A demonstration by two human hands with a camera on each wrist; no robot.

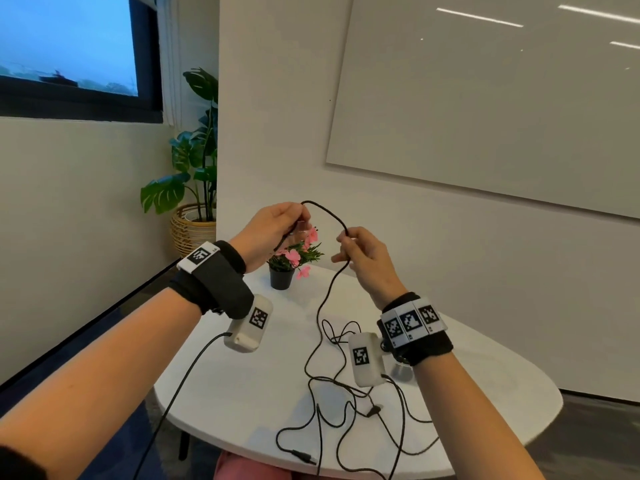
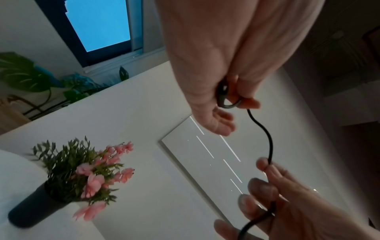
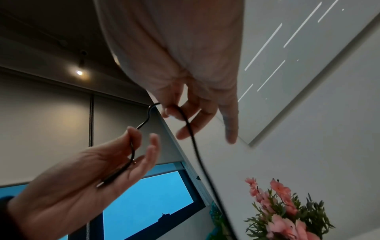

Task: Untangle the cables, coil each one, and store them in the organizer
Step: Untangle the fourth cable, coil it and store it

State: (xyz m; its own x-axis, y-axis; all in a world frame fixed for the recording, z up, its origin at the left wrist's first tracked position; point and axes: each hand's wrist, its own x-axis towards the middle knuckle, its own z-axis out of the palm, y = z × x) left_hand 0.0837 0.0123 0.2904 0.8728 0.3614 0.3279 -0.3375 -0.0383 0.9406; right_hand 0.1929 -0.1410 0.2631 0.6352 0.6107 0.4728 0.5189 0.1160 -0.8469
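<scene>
A thin black cable (image 1: pixel 325 211) arcs in the air between my two hands above the white round table (image 1: pixel 242 393). My left hand (image 1: pixel 299 220) pinches it close to its plug end, seen up close in the left wrist view with the left hand (image 2: pixel 232 104) curled round the cable (image 2: pixel 267 138). My right hand (image 1: pixel 344 239) pinches the same cable a short way along; the right wrist view shows the right hand (image 3: pixel 172 110) with its other fingers spread. From there the cable drops into a loose black tangle (image 1: pixel 339 386) on the table. No organizer is in view.
A small dark pot of pink flowers (image 1: pixel 287 265) stands at the table's far edge, just behind my hands. Two loose plug ends (image 1: pixel 303 457) lie near the front edge. A large plant in a wicker basket (image 1: pixel 194 223) stands on the floor to the left.
</scene>
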